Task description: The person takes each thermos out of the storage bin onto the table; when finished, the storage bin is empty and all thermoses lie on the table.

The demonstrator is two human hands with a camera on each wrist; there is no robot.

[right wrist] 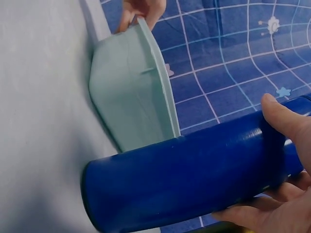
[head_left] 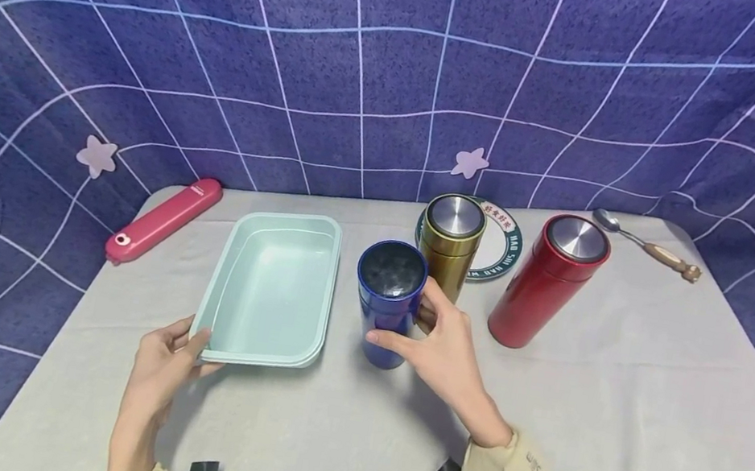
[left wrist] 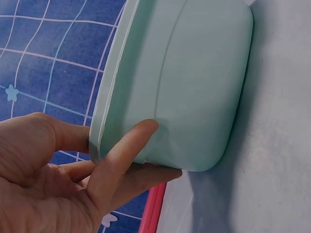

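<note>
My left hand (head_left: 162,366) pinches the near-left corner of a pale mint plastic basin (head_left: 275,285), thumb over the rim and fingers under it. In the left wrist view the basin's outer wall (left wrist: 199,92) shows, with fingertips against it. My right hand (head_left: 444,351) grips a dark blue thermos bottle (head_left: 391,303) from its right side, thumb in front and fingers behind. The bottle stands upright just right of the basin. In the right wrist view the blue bottle's body (right wrist: 184,170) overlaps the basin. The palm hides part of the bottle's upper end there.
Behind the blue bottle stands a gold thermos (head_left: 452,238), partly covering a round green-rimmed plate (head_left: 509,247). A red thermos (head_left: 546,285) is to its right. A spoon (head_left: 647,245) lies at the back right, a red elongated case (head_left: 163,221) at the back left. A blue gridded cloth (head_left: 401,76) hangs behind.
</note>
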